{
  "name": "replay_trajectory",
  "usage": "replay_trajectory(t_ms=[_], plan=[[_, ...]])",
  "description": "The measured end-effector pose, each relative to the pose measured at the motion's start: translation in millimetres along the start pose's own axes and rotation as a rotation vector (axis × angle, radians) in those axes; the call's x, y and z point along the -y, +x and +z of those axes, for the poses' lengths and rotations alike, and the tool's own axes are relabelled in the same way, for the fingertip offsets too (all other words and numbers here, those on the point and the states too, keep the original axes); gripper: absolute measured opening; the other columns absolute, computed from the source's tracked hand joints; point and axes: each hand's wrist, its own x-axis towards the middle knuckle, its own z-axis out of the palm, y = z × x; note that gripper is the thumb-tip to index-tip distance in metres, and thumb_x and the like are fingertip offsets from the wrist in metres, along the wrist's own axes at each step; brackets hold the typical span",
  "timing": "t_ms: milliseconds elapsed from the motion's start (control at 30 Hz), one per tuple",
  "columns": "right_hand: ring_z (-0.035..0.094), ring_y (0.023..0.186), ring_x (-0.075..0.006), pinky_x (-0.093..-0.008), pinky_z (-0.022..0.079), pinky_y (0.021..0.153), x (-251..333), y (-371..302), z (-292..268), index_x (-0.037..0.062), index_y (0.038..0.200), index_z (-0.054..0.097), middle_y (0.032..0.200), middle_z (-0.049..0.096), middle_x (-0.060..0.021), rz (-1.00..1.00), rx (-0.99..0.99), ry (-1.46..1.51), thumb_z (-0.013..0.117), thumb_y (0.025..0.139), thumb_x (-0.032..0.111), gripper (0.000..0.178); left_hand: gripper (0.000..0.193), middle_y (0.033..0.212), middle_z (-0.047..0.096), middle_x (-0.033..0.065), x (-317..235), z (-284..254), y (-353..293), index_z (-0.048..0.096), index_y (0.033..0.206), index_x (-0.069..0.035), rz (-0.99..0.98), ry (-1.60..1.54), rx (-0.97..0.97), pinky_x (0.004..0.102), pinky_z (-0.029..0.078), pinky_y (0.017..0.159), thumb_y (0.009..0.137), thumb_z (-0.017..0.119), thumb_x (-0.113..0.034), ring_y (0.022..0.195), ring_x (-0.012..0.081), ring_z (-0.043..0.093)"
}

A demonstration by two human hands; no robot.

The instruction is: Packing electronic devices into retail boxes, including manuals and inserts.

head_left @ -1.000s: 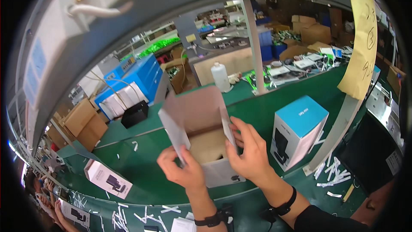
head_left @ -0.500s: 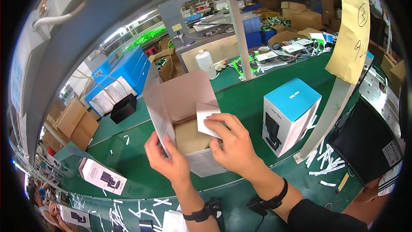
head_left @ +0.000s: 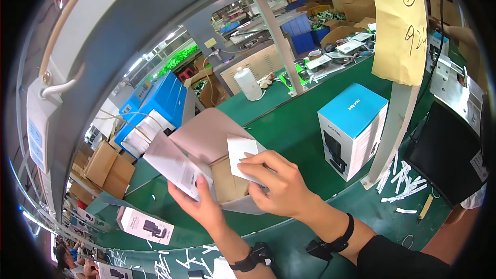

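Now my left hand [head_left: 199,204] pinches a flap [head_left: 173,164] of the box [head_left: 244,206] and my right hand [head_left: 279,183] grips a white piece [head_left: 236,151], loose or attached I can't tell; I see the box over the green bench [head_left: 297,129], left of the blue-topped carton [head_left: 355,124].

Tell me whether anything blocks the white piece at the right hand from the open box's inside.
Nothing visible does. The white piece at the right hand shows over the open box, whose left flap leans outward at the left hand.
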Motion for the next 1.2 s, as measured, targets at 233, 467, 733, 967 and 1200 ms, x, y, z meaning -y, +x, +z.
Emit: replay_trajectory(t_ms=[233, 467, 733, 967, 1200], plan=[[0.063, 0.075, -0.0214, -0.0312, 0.055, 0.057, 23.1, 5.2, -6.1, 0.0027, 0.094, 0.071, 0.093, 0.064, -0.0052, -0.152, -0.009, 0.073, 0.067, 0.067, -0.001, 0.028, 0.032, 0.119, 0.061, 0.0140, -33.4, -19.0, 2.0, 0.046, 0.128, 0.003, 0.012, -0.034, -0.113, 0.0350, 0.051, 0.088, 0.102, 0.055, -0.013, 0.099, 0.0187, 0.060], [0.062, 0.075, -0.0195, -0.0292, 0.053, 0.052, 19.2, 3.2, -5.2, 0.0038, 0.093, 0.071, 0.095, 0.065, -0.0039, -0.171, -0.013, 0.016, 0.068, 0.066, 0.000, 0.027, 0.028, 0.103, 0.049, 0.0174, -18.7, -1.8, -9.6, 0.042, 0.109, 0.002, 0.129, 0.570, -0.130, 0.0468, 0.042, 0.091, 0.087, 0.059, 0.001, 0.099, 0.0345, 0.052], [0.064, 0.077, -0.0233, -0.0331, 0.056, 0.060, 15.5, 4.2, -6.8, 0.0045, 0.092, 0.070, 0.093, 0.065, -0.0055, -0.119, 0.005, 0.065, 0.068, 0.067, -0.002, 0.026, 0.040, 0.110, 0.044, 0.0159, -37.7, -7.2, -10.0, 0.037, 0.112, -0.001, 0.264, 0.459, -0.182, 0.0438, 0.043, 0.097, 0.078, 0.055, 0.011, 0.103, 0.0309, 0.051], [0.063, 0.077, -0.0258, -0.0341, 0.054, 0.066, -1.4, 10.1, -12.5, 0.0029, 0.092, 0.071, 0.093, 0.068, -0.0083, -0.080, -0.023, 0.088, 0.067, 0.065, -0.007, 0.028, 0.070, 0.129, 0.041, 0.0225, -33.5, -8.1, -14.5, 0.025, 0.134, -0.001, -0.005, 0.531, 0.079, 0.0491, 0.041, 0.105, 0.079, 0.069, 0.005, 0.121, 0.0352, 0.049], [0.065, 0.082, -0.0268, -0.0356, 0.055, 0.068, -19.9, 14.1, -25.4, 0.0031, 0.093, 0.071, 0.094, 0.067, -0.0079, -0.001, -0.072, 0.073, 0.067, 0.066, -0.007, 0.029, 0.058, 0.145, 0.045, 0.0214, -26.7, -5.5, -9.0, 0.039, 0.147, 0.002, 0.127, 0.120, 0.194, 0.0415, 0.042, 0.107, 0.098, 0.063, -0.017, 0.132, 0.0287, 0.047]])
